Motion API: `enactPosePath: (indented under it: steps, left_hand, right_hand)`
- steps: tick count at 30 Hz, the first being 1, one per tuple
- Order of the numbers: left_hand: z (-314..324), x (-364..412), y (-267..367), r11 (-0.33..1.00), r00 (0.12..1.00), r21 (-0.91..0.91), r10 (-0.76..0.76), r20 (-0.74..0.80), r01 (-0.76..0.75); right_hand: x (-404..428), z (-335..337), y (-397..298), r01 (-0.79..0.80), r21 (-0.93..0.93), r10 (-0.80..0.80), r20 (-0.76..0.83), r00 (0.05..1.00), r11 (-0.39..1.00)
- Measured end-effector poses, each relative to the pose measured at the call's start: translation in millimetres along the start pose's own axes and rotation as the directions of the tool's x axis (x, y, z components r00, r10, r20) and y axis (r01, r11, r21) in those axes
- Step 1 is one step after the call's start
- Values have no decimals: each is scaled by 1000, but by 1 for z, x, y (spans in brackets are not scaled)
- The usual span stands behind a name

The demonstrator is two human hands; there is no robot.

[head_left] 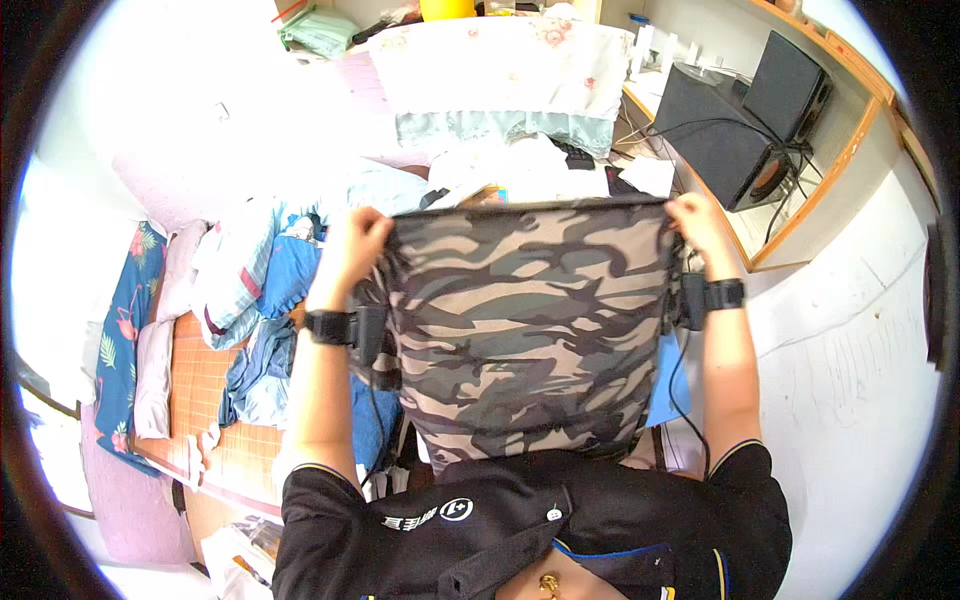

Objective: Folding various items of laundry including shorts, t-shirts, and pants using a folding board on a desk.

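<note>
A camouflage-patterned garment (525,322) in brown, tan and dark green hangs stretched out in front of my chest. My left hand (365,236) grips its upper left corner, and my right hand (694,217) pinches the upper right one. The dark top edge runs nearly straight between the two hands. Folds of the same cloth hang at both sides, and the lower end reaches my black shirt (510,517). Black straps with small devices (367,334) sit on both wrists. What kind of garment it is, I cannot tell for certain.
On the left, a bed with a woven mat (199,375) holds blue clothes (259,367), a quilt (232,277) and pillows (154,375). Black speakers (784,86) with loose cables stand in a wooden-edged shelf at right. A floral cloth (502,75) hangs beyond a cluttered surface.
</note>
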State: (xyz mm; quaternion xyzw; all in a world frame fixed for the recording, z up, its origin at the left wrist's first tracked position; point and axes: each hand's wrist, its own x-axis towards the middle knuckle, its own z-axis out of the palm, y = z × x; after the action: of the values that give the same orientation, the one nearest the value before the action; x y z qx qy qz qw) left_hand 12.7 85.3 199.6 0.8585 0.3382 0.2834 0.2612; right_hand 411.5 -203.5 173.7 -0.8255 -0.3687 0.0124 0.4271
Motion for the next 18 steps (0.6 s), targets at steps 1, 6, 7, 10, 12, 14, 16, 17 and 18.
enactPosePath:
  steps: [1, 6, 7, 10, 12, 14, 16, 17, 18]
  left_hand:
    - [29, 6, -19, 997, 1000, 69, 15, 17, -16]
    - [155, -11, -110, 988, 932, 0, -147, 333, 156]
    - [167, -24, -111, 992, 934, 26, -125, 336, 124]
    - [175, -61, -122, 997, 898, 63, -60, 437, 36]
    - [171, -90, -130, 996, 882, 85, -58, 467, 20]
    - [165, -115, -120, 988, 900, 126, 28, 436, -91]
    - [158, -135, -109, 980, 913, 95, 128, 388, -177]
    - [157, -145, -106, 975, 919, 85, 160, 361, -203]
    - [157, -157, -107, 979, 921, 74, 154, 358, -192]
  right_hand:
    - [3, 28, 26, -78, 23, 77, 61, 995, 997]
    - [-36, 135, 72, -64, -45, 74, 287, 955, 997]
    - [-52, 143, 77, -57, -127, 95, 319, 943, 990]
    - [-97, 143, 85, -50, -186, 122, 400, 908, 981]
    - [-129, 138, 91, -57, -218, 148, 431, 890, 974]
    - [-161, 131, 101, -7, -278, 133, 438, 889, 961]
    - [-193, 129, 102, 68, -322, 89, 448, 889, 944]
    - [-206, 131, 103, 106, -325, 58, 456, 888, 940]
    - [-216, 132, 96, 129, -338, 54, 483, 874, 932]
